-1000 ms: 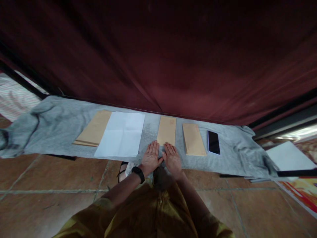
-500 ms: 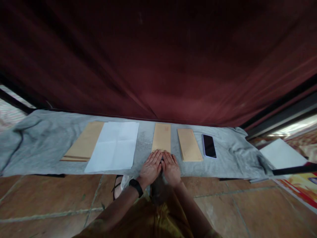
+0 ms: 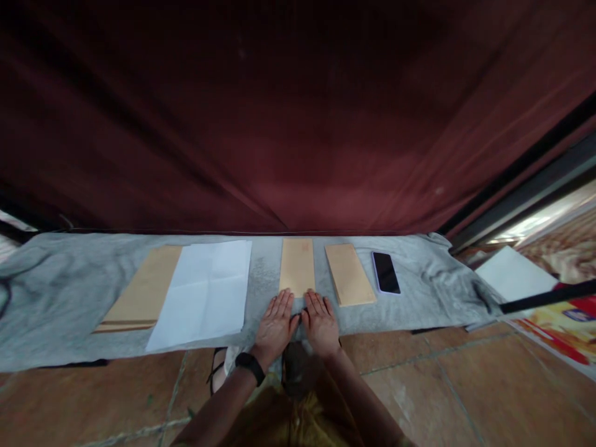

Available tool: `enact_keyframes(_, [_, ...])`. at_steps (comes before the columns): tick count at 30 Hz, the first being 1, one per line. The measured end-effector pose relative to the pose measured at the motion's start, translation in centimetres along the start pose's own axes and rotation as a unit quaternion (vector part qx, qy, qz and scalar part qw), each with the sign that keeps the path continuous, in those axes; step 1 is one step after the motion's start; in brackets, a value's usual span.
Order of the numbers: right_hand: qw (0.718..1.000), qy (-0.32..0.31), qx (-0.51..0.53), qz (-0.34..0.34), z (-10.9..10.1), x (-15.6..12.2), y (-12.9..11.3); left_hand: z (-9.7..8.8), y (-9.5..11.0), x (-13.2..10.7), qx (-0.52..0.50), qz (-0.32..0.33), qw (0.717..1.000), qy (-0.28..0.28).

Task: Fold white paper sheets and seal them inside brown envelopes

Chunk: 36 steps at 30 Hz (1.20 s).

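Note:
A brown paper envelope (image 3: 297, 266) lies flat in the middle of the grey cloth, with a small reddish mark near its top right corner. My left hand (image 3: 276, 323) rests palm down, its fingertips at the envelope's lower left corner. At the lower right corner lie the fingertips of my right hand (image 3: 320, 324), also flat. Both hands have their fingers stretched out, and the thumbs are close together. To the right is a stack of brown envelopes (image 3: 350, 274), and to the left several white paper sheets (image 3: 205, 292) lie overlapping.
Larger brown paper envelopes (image 3: 142, 285) lie partly under the white sheets. A phone (image 3: 386, 273) sits at the right on the grey cloth (image 3: 431, 285). Behind hangs a dark red curtain (image 3: 298, 155). A white box-like thing (image 3: 514, 273) stands beyond the right end.
My hands have moved apart, from fingertips together over the envelope's lower part to its two lower corners. More of the envelope shows. The view has shifted slightly.

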State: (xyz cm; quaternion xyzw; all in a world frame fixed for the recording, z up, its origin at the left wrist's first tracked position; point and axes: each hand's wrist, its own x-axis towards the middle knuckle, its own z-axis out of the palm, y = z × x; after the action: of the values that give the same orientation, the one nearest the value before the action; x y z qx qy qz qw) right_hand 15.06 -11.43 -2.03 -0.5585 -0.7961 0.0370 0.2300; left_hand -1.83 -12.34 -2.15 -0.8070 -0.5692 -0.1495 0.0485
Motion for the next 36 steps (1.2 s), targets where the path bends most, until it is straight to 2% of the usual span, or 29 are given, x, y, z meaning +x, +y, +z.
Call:
enact_keyframes(7, [0.999, 0.031, -0.006, 0.026, 0.0, -0.4, 0.1, 0.4, -0.3, -0.4, 0.006, -0.020, 0.999, 0.024])
enact_keyframes(15, [0.997, 0.049, 0.002, 0.051, -0.4, -0.1, -0.3, 0.4, -0.2, -0.5, 0.013, -0.020, 1.000, 0.007])
enact_keyframes(21, [1.000, -0.001, 0.025, -0.015, -0.3, 0.7, -1.8, 0.9, -0.5, -0.5, 0.008, -0.011, 1.000, 0.022])
enact_keyframes(27, [1.000, -0.011, 0.006, 0.022, 0.0, 0.6, -2.4, 0.7, -0.5, -0.5, -0.002, -0.029, 1.000, 0.000])
enact_keyframes(32, [0.998, 0.007, 0.000, 0.056, 0.0, 0.3, -2.1, 0.0, -0.5, -0.5, -0.043, -0.061, 0.997, -0.022])
enact_keyframes(36, [0.999, 0.009, 0.002, 0.054, -0.2, 0.2, -2.1, -0.9, -0.7, 0.5, -0.127, -0.104, 0.986, -0.040])
